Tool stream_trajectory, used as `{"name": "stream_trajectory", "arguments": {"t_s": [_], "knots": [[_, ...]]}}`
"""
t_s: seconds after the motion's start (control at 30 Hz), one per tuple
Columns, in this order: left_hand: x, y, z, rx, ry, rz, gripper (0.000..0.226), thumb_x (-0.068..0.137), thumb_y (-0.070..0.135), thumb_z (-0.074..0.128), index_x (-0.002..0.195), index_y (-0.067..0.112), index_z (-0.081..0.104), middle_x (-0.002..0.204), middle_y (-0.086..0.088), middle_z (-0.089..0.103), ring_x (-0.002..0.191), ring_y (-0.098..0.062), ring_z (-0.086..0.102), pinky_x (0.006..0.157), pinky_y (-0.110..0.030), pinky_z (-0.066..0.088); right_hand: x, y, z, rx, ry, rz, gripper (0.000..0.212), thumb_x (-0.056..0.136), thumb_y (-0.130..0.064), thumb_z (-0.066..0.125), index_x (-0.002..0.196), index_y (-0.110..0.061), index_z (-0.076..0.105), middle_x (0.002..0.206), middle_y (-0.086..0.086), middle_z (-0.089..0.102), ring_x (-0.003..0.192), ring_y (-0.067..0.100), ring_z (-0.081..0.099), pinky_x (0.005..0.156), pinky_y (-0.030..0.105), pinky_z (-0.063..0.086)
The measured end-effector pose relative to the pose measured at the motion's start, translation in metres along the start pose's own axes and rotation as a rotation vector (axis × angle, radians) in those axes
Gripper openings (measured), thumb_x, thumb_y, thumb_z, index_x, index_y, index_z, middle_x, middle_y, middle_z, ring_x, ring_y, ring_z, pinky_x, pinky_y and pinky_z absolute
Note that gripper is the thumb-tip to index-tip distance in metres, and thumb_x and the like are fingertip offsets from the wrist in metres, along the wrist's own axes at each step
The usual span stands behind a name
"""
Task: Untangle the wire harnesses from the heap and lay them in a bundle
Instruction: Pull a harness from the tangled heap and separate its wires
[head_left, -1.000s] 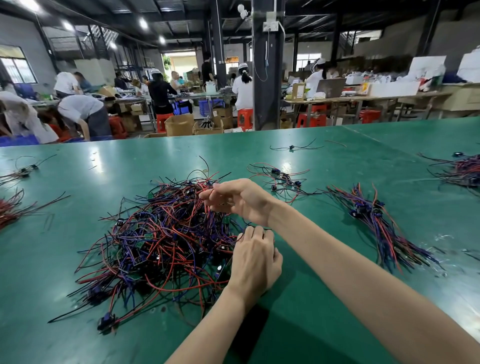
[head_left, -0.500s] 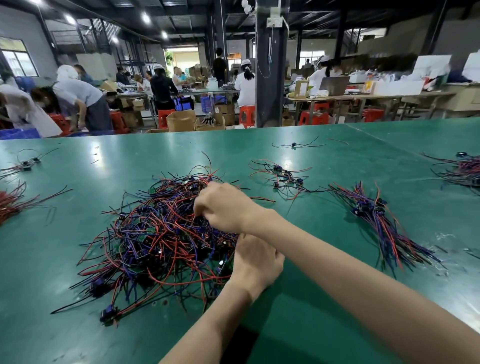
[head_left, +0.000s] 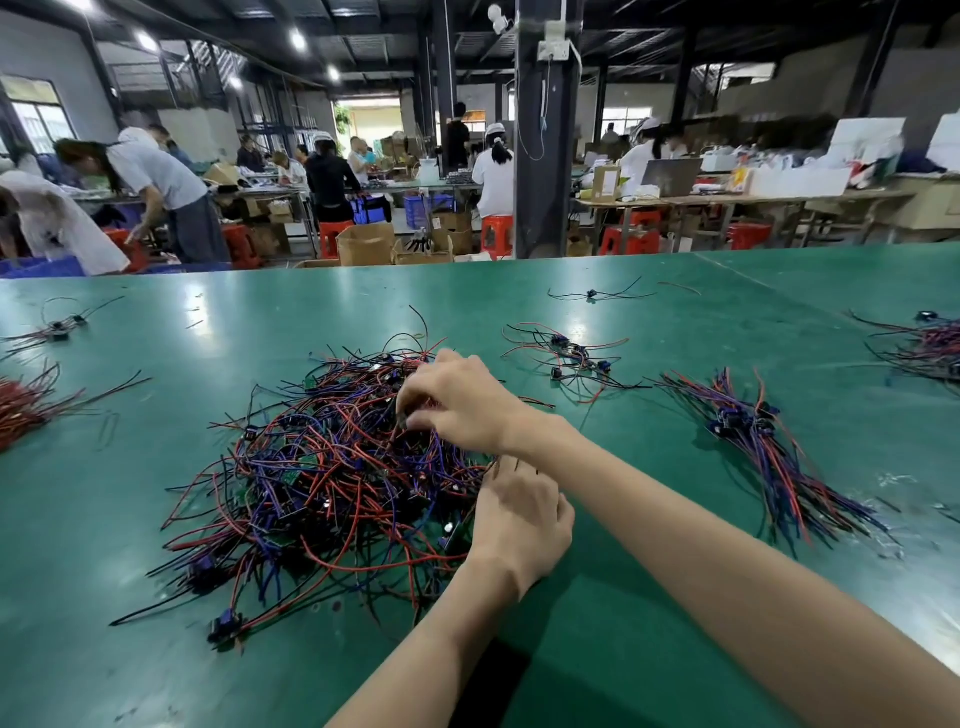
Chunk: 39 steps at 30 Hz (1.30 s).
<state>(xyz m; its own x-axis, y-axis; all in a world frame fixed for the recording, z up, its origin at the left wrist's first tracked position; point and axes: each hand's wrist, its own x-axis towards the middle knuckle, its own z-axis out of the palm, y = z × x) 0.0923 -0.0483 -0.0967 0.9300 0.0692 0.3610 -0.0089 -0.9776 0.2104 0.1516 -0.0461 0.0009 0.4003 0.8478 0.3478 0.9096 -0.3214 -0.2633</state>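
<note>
A tangled heap of red, blue and black wire harnesses (head_left: 322, 467) with small black connectors lies on the green table (head_left: 156, 649). My right hand (head_left: 457, 400) reaches across over the heap's top, palm down, and its curled fingers pinch wires there. My left hand (head_left: 519, 514) sits at the heap's right edge, partly under my right forearm. Its fingers curl down into the wires, and the fingertips are hidden. A laid-out bundle of harnesses (head_left: 753, 436) lies to the right of both hands.
A small loose group of harnesses (head_left: 571, 358) lies behind the hands, with a single one (head_left: 592, 294) further back. More wire piles sit at the far right (head_left: 924, 348) and far left (head_left: 26, 405). People work at benches beyond the table's far edge.
My right hand turned palm down, moved left and lowered onto the heap's top, closing on wires. My left hand stayed at the heap's right edge.
</note>
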Motion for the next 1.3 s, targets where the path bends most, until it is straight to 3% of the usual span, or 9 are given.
{"name": "stream_trajectory", "arguments": {"t_s": [0.13,0.23,0.33,0.67,0.73,0.8,0.97,1.17,1.3], "knots": [[0.001,0.000,0.002,0.006,0.079,0.052,0.026,0.090,0.024,0.047,0.108,0.008,0.056,0.111,-0.010,0.056,0.108,-0.029,0.046,0.094,-0.038,0.034,-0.006,-0.011,-0.035,0.452,0.258,0.026,0.015,0.090,-0.006,0.060,0.103,-0.003,0.067,0.084,-0.007,0.062,0.075,-0.006,0.052,0.071,0.007,0.040],[0.004,-0.001,0.006,0.014,0.070,0.059,0.025,0.091,0.027,0.046,0.107,0.011,0.056,0.110,-0.009,0.055,0.107,-0.028,0.046,0.094,-0.038,0.035,-0.019,-0.003,-0.060,0.723,0.513,0.041,0.017,0.092,-0.001,0.053,0.107,-0.004,0.061,0.091,0.003,0.065,0.081,0.008,0.059,0.072,0.015,0.047],[0.004,-0.001,0.009,0.037,0.078,0.058,0.027,0.091,0.030,0.044,0.109,0.015,0.055,0.112,-0.005,0.055,0.110,-0.025,0.044,0.098,-0.035,0.033,-0.040,0.017,-0.076,0.764,0.694,0.033,0.017,0.091,-0.001,0.055,0.104,-0.012,0.060,0.090,0.006,0.064,0.078,0.012,0.060,0.069,0.021,0.052],[0.009,0.001,0.001,-0.423,0.302,-0.062,0.044,0.098,0.023,0.046,0.136,0.001,0.043,0.124,-0.012,0.054,0.119,-0.025,0.047,0.101,-0.026,0.032,-0.126,0.089,-0.005,0.312,0.572,0.128,0.019,0.071,0.009,0.075,0.086,-0.001,0.070,0.084,0.008,0.069,0.077,0.013,0.065,0.077,0.022,0.053],[0.012,0.002,0.001,-0.633,0.293,-0.148,0.038,0.097,0.021,0.050,0.131,0.003,0.052,0.116,-0.007,0.060,0.112,-0.022,0.054,0.096,-0.018,0.034,-0.133,0.093,0.006,0.242,0.547,0.086,0.017,0.071,0.008,0.076,0.084,0.000,0.070,0.085,0.007,0.069,0.078,0.015,0.065,0.077,0.023,0.052],[0.016,0.004,0.000,-0.934,0.248,-0.270,0.021,0.094,0.017,0.057,0.112,0.011,0.064,0.100,-0.003,0.068,0.094,-0.023,0.063,0.087,-0.025,0.048,-0.138,0.093,0.012,0.184,0.535,0.040,0.015,0.072,0.008,0.074,0.085,0.001,0.070,0.088,0.008,0.068,0.081,0.017,0.065,0.079,0.026,0.052],[0.019,0.006,-0.004,-1.516,0.199,-0.504,0.008,0.086,0.003,0.065,0.087,0.008,0.060,0.080,-0.008,0.065,0.068,-0.013,0.064,0.064,-0.024,0.055,-0.142,0.087,0.015,0.104,0.556,-0.033,0.017,0.077,0.010,0.070,0.091,0.001,0.070,0.097,0.010,0.067,0.091,0.015,0.063,0.086,0.022,0.049],[0.017,0.010,-0.010,-1.616,0.191,-0.491,0.006,0.088,0.002,0.061,0.084,0.005,0.065,0.072,-0.005,0.063,0.062,-0.010,0.060,0.065,-0.023,0.058,-0.142,0.075,0.015,0.358,0.657,0.180,0.047,0.062,0.025,0.048,0.091,-0.005,0.070,0.100,0.006,0.067,0.095,0.014,0.063,0.091,0.019,0.048],[0.013,0.015,-0.013,-1.542,0.271,-0.393,0.006,0.086,0.001,0.064,0.080,0.004,0.065,0.069,-0.009,0.064,0.061,-0.014,0.063,0.062,-0.021,0.055,-0.140,0.078,0.014,0.836,0.667,0.513,0.035,0.078,0.016,0.052,0.085,-0.012,0.072,0.094,0.005,0.071,0.090,0.018,0.065,0.088,0.024,0.050]]}}
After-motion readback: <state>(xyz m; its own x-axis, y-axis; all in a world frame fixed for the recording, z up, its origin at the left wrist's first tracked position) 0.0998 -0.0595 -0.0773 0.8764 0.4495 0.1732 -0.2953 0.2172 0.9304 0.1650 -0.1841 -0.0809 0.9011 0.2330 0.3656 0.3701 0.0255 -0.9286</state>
